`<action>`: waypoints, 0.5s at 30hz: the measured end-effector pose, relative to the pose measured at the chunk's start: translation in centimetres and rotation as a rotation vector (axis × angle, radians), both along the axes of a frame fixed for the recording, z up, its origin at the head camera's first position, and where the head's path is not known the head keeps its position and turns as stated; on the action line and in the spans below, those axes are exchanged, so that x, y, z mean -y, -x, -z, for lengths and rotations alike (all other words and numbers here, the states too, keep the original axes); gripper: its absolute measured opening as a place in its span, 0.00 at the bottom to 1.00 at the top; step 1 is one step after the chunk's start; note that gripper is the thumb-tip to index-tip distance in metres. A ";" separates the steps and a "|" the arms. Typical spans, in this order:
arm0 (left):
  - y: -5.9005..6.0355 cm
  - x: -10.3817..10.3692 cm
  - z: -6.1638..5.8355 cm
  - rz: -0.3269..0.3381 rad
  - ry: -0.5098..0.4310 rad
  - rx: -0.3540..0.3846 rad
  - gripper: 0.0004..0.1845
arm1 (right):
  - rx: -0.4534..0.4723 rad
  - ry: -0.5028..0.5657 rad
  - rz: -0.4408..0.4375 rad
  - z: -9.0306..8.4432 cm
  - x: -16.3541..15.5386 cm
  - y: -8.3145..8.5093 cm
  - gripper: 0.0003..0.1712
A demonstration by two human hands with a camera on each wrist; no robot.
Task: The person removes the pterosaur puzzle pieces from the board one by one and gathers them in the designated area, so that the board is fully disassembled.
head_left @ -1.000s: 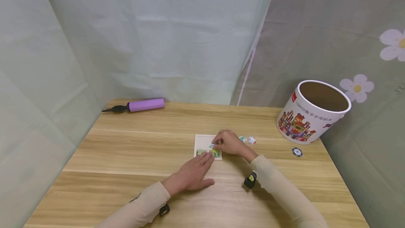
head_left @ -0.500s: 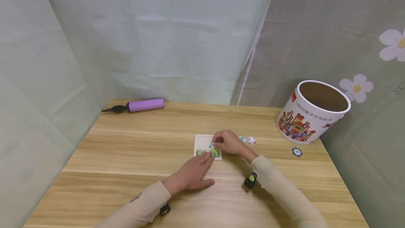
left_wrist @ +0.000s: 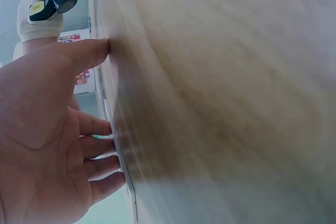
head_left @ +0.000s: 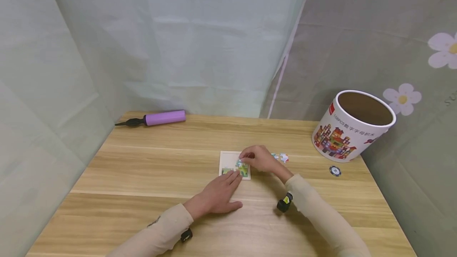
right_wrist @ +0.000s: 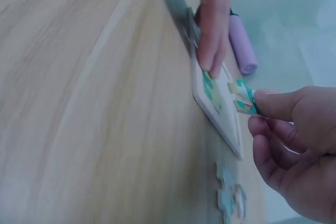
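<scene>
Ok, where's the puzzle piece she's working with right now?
In the right wrist view the puzzle piece is pinched by the right hand just above the puzzle board, near the left hand fingertips pressing the board's near edge.

Around the puzzle board (head_left: 230,164) the wooden table (head_left: 143,169) lies bare on its left and far sides, with the purple pump (head_left: 157,118) well apart at the back edge. The left hand (head_left: 217,195) lies flat against the board's near edge, and the right hand (head_left: 258,160), pinching a puzzle piece (right_wrist: 242,98), covers its right part. Just right of the board lie loose pieces (head_left: 280,157); farther right stand a small round token (head_left: 334,171) and the open paper tub (head_left: 351,126).
</scene>
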State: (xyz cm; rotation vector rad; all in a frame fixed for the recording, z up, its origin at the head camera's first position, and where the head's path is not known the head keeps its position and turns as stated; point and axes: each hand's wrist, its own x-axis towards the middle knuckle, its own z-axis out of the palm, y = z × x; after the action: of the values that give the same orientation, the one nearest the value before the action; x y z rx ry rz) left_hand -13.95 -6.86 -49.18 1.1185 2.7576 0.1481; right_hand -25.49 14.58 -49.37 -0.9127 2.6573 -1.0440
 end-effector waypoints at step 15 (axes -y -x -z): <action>0.1 0.0 0.4 -0.015 -0.008 0.014 0.45 | -0.008 0.039 0.093 -1.1 -4.9 -1.1 0.06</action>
State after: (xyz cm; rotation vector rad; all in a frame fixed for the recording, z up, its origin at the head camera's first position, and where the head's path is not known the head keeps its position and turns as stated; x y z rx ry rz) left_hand -14.07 -6.83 -49.59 1.0950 2.7564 0.1686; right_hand -24.35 19.48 -48.27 -0.8083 2.7190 -1.1178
